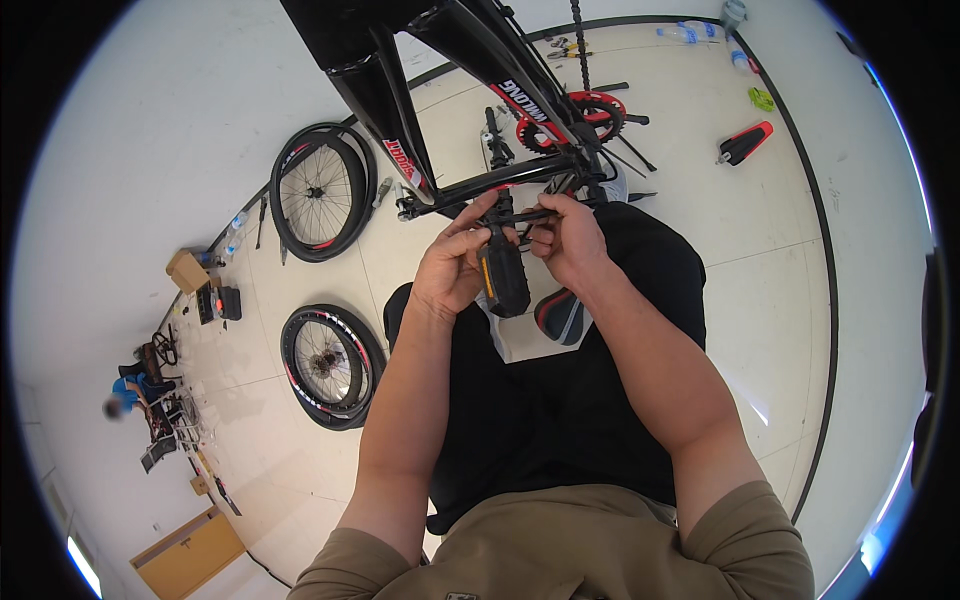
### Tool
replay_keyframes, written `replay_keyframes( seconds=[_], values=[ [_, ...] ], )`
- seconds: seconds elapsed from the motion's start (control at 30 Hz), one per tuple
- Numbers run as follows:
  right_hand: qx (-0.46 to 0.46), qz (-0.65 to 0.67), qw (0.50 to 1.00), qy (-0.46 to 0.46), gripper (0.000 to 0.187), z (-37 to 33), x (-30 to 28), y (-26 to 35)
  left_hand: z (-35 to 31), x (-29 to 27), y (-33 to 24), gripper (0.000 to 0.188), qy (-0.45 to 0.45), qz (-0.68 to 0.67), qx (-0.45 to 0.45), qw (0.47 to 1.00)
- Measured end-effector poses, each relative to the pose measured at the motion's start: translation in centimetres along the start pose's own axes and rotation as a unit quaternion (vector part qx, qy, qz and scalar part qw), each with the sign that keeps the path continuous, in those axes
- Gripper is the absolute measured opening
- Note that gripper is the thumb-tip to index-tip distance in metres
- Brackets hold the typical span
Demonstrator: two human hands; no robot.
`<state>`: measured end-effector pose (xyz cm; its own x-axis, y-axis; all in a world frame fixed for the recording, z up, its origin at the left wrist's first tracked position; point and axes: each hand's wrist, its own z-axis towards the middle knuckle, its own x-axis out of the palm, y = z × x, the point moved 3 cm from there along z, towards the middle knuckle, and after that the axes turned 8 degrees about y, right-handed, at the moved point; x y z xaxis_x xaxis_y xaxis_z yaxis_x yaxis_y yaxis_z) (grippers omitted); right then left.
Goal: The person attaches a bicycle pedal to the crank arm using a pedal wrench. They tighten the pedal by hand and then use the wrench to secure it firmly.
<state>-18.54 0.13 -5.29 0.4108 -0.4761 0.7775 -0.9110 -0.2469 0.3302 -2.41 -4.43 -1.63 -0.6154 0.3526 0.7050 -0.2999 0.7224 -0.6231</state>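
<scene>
A black bicycle pedal with an orange reflector strip hangs between my hands, below the black bicycle frame. My left hand is closed round the pedal's upper end, thumb and fingers near its spindle. My right hand pinches a thin dark bar that meets the spindle end; whether it is a crank arm or a tool I cannot tell. Just above the hands runs a black tube of the frame. The red chainring sits beyond my right hand. Some fingertips are hidden behind the parts.
A black saddle lies between my legs. Two sets of wheels lie on the floor at left. A red-and-black part, plastic bottles and pliers are near the far wall. Another person crouches at far left beside bicycle parts.
</scene>
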Motion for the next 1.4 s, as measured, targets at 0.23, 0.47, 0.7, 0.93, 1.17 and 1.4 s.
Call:
replay_keyframes(
  seconds=[0.23, 0.47, 0.7, 0.93, 1.17, 1.4],
  values=[
    [0.003, 0.002, 1.000, 0.006, 0.015, 0.2, -0.2, -0.1, 0.3, -0.2, 0.3, 0.067, -0.027, 0.032, 0.004, 0.999],
    [-0.004, -0.019, 1.000, -0.002, 0.016, 0.3, -0.4, -0.1, 0.1, 0.0, -0.1, 0.074, -0.014, -0.032, -0.002, 0.999],
    [-0.002, -0.019, 1.000, -0.004, 0.020, 0.4, -0.5, -0.2, 0.1, 0.4, -0.2, 0.072, -0.011, -0.011, -0.015, 1.000],
    [0.000, -0.021, 1.000, 0.000, 0.018, 0.4, -0.6, -0.2, 0.2, 0.3, -0.1, 0.073, -0.048, 0.058, 0.007, 0.997],
    [0.001, -0.004, 1.000, -0.005, 0.017, 0.1, -0.1, 0.0, 0.2, -0.1, 0.0, 0.073, 0.003, -0.008, 0.003, 1.000],
    [0.001, -0.006, 1.000, -0.002, 0.016, 0.2, -0.2, -0.1, 0.3, 0.1, 0.2, 0.069, -0.011, -0.009, -0.005, 1.000]
  ],
)
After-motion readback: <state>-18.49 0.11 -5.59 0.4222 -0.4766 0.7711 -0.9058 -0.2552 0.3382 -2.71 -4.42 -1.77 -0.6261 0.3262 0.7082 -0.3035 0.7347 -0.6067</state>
